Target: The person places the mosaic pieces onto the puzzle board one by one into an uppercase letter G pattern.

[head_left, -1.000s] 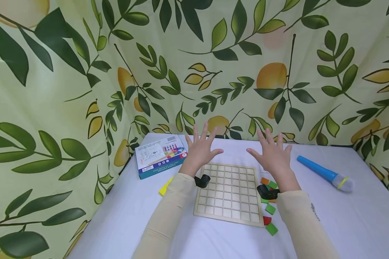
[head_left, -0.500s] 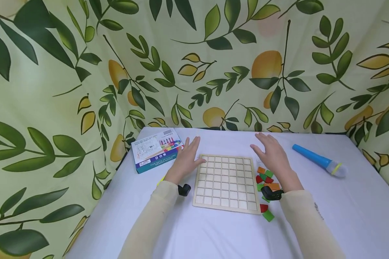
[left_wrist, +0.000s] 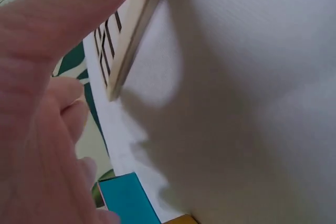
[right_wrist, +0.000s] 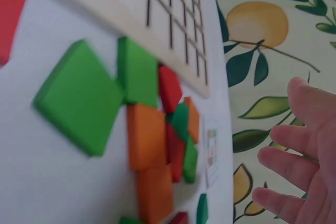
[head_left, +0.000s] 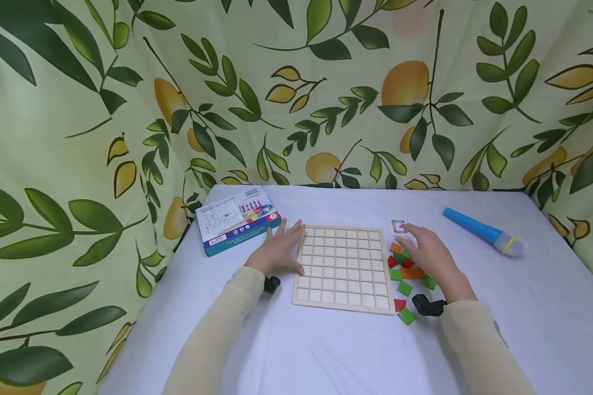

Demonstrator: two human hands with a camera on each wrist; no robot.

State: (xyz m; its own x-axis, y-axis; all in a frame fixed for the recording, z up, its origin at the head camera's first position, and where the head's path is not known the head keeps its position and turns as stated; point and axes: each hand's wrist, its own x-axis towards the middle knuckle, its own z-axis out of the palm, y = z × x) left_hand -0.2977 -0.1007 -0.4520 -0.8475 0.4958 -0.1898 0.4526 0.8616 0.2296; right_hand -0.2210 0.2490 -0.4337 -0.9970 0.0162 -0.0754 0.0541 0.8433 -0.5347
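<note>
A pale wooden grid board lies flat on the white table, its cells bare. My left hand rests flat beside the board's left edge with straight fingers; the left wrist view shows that board edge close to the thumb. A heap of green, orange and red square tiles lies right of the board. Over the heap hovers my right hand, fingers spread and holding nothing, fingertips near a small pattern card. The right wrist view shows green tiles, orange tiles and the spread fingers.
A blue-edged game box lies at the back left, also visible as a teal box corner. A blue toy microphone lies at the right. Lemon-print cloth walls close in the table on three sides.
Both hands came down from mid-air to the table: the left to the board's left edge, the right onto the tile heap. The pattern card is now uncovered.
</note>
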